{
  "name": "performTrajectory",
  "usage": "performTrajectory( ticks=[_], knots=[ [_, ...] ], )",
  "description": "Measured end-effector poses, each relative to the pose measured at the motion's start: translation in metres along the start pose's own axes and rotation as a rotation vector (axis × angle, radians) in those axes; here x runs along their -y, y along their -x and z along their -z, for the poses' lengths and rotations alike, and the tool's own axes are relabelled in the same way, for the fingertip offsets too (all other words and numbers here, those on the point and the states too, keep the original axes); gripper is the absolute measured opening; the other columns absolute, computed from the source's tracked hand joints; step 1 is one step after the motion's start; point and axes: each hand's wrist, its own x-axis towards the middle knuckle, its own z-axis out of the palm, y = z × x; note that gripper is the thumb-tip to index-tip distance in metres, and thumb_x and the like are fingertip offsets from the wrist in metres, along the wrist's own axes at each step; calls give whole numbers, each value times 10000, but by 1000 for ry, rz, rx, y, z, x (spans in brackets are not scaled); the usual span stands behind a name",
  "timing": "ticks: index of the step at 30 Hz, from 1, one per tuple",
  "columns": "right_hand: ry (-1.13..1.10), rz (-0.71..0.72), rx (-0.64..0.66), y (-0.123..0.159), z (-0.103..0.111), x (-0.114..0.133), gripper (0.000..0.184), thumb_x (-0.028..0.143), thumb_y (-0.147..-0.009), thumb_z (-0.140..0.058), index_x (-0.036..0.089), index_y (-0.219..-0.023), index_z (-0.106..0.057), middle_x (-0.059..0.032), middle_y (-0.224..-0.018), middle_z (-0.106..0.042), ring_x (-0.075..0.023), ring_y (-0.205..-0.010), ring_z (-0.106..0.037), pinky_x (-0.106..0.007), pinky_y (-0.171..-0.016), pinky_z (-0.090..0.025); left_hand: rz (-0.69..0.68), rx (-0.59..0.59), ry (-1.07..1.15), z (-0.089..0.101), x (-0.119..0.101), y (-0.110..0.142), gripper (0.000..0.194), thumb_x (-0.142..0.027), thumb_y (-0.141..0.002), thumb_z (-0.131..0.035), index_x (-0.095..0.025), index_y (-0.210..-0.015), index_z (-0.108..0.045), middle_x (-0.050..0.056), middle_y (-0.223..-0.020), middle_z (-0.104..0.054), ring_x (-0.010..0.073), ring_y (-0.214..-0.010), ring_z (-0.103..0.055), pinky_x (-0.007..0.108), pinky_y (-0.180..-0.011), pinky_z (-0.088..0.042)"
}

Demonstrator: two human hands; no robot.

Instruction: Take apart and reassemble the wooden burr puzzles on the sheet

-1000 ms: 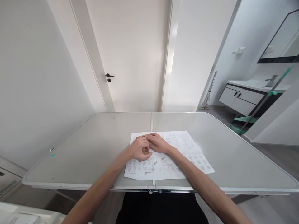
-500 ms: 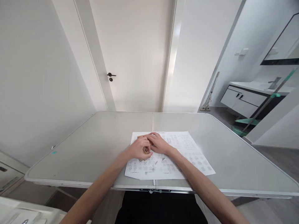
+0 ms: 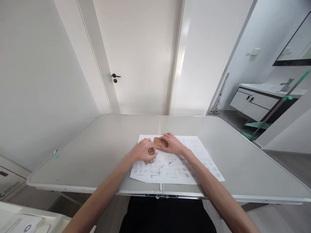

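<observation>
My left hand [image 3: 143, 150] is closed, its fingers curled over a few small light-brown wooden blocks [image 3: 149, 158] on the paper. Part of these blocks is hidden beneath the fingers. To its right, my right hand [image 3: 172, 144] grips the right end of a slotted wooden piece [image 3: 157, 142], thumb on the near side and fingers on the far side. Dark gaps run between its slats. Both hands rest over a white sheet of paper [image 3: 204, 165] printed with faint grey round patterns and a few darker marks.
The paper lies on a grey folding table [image 3: 116, 136] with a centre seam and metal rim. Behind it stands a white door [image 3: 143, 58] with a black handle. At right are a mop [image 3: 220, 95], a washbasin cabinet [image 3: 255, 102] and a green dustpan [image 3: 249, 135].
My hands have drawn apart: the right moved right and slightly away, the left a little to the left. More of the slotted wooden piece and the blocks now shows.
</observation>
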Motion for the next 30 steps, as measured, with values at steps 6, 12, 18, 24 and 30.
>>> performTrajectory(
  ticks=[6,12,18,24,30],
  knots=[
    [-61,-9,16,2,2,-4,426,497,-775,-821,235,-1091,-708,-95,-1065,-703,-312,-1116,-565,-450,-911,-515,38,-32,-38,-3,2,-1,159,-343,-883,-646,-237,-765,-648,41,-815,-700,246,-895,-629,427,-921,-480],
    [-84,-12,34,2,3,-3,459,512,-753,-840,234,-1100,-727,-103,-1120,-696,-317,-1143,-571,-460,-939,-512,163,-165,-39,-8,7,-8,162,-346,-950,-598,-220,-871,-661,52,-934,-710,246,-967,-615,414,-908,-481],
    [-144,-46,95,1,8,-1,479,521,-710,-875,226,-1057,-728,-104,-1166,-672,-324,-1183,-552,-462,-964,-502,265,-185,-43,-16,8,-13,173,-378,-925,-648,-211,-910,-692,53,-971,-705,251,-1026,-603,426,-978,-464],
    [-200,-65,101,2,10,1,462,471,-706,-887,239,-1060,-703,-107,-1226,-608,-320,-1221,-519,-456,-979,-490,345,-123,14,-23,12,-14,229,-444,-857,-735,-233,-940,-768,77,-1023,-683,294,-1107,-553,427,-980,-467],
    [-228,-34,114,4,10,2,290,441,-744,-881,241,-904,-744,-103,-1282,-552,-311,-1247,-510,-456,-1007,-479,419,-96,59,-30,26,-14,298,-503,-811,-760,-220,-904,-762,92,-1067,-653,321,-1154,-531,445,-1011,-457]
  ],
)
